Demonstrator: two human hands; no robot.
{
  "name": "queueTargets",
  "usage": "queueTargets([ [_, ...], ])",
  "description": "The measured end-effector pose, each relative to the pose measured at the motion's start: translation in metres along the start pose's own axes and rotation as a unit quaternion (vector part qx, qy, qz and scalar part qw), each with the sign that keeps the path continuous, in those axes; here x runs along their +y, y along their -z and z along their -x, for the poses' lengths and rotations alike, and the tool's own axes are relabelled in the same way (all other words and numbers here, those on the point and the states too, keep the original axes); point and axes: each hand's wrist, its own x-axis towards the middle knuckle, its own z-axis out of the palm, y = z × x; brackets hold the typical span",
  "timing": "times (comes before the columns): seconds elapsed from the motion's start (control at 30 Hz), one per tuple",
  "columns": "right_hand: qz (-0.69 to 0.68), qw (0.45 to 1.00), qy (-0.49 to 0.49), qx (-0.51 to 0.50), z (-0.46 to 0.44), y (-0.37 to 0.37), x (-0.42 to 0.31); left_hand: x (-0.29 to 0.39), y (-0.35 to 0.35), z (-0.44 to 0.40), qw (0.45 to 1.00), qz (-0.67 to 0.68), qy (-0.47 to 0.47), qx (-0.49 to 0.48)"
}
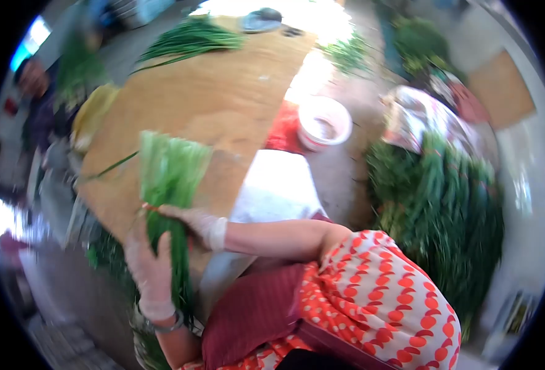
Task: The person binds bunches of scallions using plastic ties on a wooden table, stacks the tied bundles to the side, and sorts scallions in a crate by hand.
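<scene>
A bundle of long green leaves with pale ends, like garlic chives (172, 166), lies at the near left corner of the wooden board, its dark tips hanging past the edge. An orange band (151, 208) crosses its middle. My gloved left hand (150, 265) is wrapped along the bundle's left side, thumb over the leaves and fingertips partly hidden near the band. From the right, my gloved right hand (197, 223) reaches across the bundle, its fingers closed at the band.
More loose chives (192, 40) lie at the board's (223, 92) far end. A white bucket (325, 123) stands right of it. Tied green bundles (439, 209) are heaped on the right beside a silvery sack (408, 114). Another person (38, 92) is at the far left.
</scene>
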Motion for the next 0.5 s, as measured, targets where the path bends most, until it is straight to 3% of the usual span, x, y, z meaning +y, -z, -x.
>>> queueTargets([
  [0.13,0.002,0.98,0.201,0.001,0.04,0.012,-0.035,0.008,-0.015,0.01,0.999,0.044,-0.01,0.024],
  [0.17,-0.003,0.977,0.214,-0.018,0.057,0.017,-0.049,0.022,-0.015,0.008,0.989,0.146,0.019,-0.025],
  [0.23,-0.014,0.966,0.249,-0.071,0.074,0.034,-0.081,0.028,-0.025,0.006,0.974,0.212,0.02,-0.084],
  [0.27,-0.072,0.968,0.236,-0.032,0.079,0.044,-0.094,0.027,-0.027,0.005,0.954,0.267,0.036,-0.134],
  [0.33,-0.109,0.944,0.296,-0.093,0.096,0.068,-0.125,0.029,-0.045,0.004,0.955,0.267,0.014,-0.129],
  [0.4,-0.092,0.884,0.457,-0.016,0.13,0.084,-0.154,0.052,-0.053,-0.001,0.919,0.328,0.056,-0.213],
  [0.47,-0.126,0.877,0.454,-0.089,0.161,0.114,-0.181,0.062,-0.065,-0.007,0.92,0.317,0.031,-0.229],
  [0.5,-0.124,0.866,0.484,-0.029,0.178,0.129,-0.188,0.063,-0.074,-0.013,0.906,0.339,0.024,-0.254],
])
